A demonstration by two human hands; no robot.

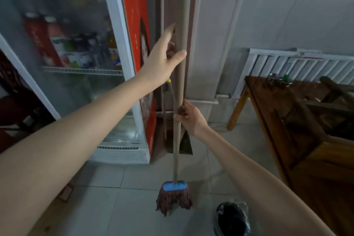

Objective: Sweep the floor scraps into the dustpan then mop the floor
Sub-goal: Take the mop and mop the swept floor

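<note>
Right grip (188,117) clasped mop handle (177,149) low; left grip (164,57) spread open higher. Mop head (174,195) stood on floor (118,188) between fridge (134,44) and bench (287,113), bin (232,218) near.

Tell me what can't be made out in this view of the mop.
Head view:
Mop handle: top cut off by the upper edge.
Left hand: blur hides whether its fingers touch the handle.
Fridge bottles: labels blurred, unreadable.
Black-bagged bin: lower part cut off by the bottom edge.
Items on the wooden table: too small and blurred to name.
</note>
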